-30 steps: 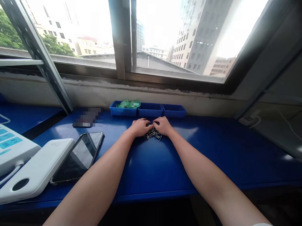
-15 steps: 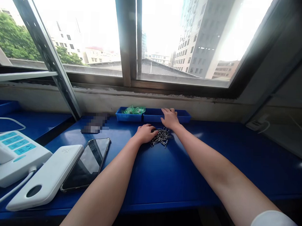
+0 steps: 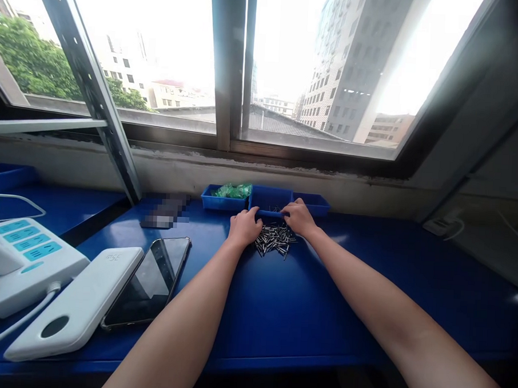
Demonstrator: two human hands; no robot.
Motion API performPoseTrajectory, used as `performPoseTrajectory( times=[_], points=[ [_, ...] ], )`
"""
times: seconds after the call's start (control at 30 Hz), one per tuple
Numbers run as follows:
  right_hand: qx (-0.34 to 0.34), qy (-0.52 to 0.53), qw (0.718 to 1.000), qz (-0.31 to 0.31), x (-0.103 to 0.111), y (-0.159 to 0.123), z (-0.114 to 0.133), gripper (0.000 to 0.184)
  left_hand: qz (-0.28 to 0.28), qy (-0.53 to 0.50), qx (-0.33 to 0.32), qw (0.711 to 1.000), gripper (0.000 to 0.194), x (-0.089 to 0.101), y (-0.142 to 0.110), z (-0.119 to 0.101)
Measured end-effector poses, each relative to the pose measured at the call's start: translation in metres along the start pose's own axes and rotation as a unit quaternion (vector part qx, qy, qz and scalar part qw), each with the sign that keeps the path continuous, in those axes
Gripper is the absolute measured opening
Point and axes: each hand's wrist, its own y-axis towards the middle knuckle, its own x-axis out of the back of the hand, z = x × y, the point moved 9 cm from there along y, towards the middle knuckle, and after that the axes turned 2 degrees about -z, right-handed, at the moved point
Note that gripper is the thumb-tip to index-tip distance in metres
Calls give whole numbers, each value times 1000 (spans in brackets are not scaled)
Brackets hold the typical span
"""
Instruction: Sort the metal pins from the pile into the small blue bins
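Tilting the middle blue bin (image 3: 271,197) unevenly could spill the few slim metal fasteners (image 3: 274,209) inside it, and its front edge could snag the loose fastener pile (image 3: 275,239) just in front of it. Your left hand (image 3: 242,229) reaches palm-down to its near-left corner, your right hand (image 3: 299,218) to its near-right, fingers seemingly pinched closed on the rim, with nothing else visibly held

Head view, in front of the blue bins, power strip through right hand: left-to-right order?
Power strip → white power bank → phone → left hand → pile of small metal pieces → right hand.
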Motion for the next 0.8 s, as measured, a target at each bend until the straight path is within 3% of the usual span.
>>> performPoseTrajectory(
  times=[0.23, 0.33, 0.47, 0.67, 0.8],
  points=[
    [68, 65, 995, 13, 7, -12, 10, 33, -21, 0, 14, 1000, 36, 5, 1, 5],
    [55, 90, 994, -9, 20, -11, 7, 38, -21, -3, 22, 1000, 33, 7, 1, 7],
    [28, 36, 998, -49, 33, -1, 2, 37, -17, -2, 31, 999, 32, 10, 2, 9],
    [75, -111, 988, 72, 16, 12, 15, 24, -10, -10, 42, 999, 29, 9, 3, 12],
    [78, -201, 970, 116, 13, 18, 25, 17, -18, -16, 30, 999, 27, 8, 3, 11]
  ],
)
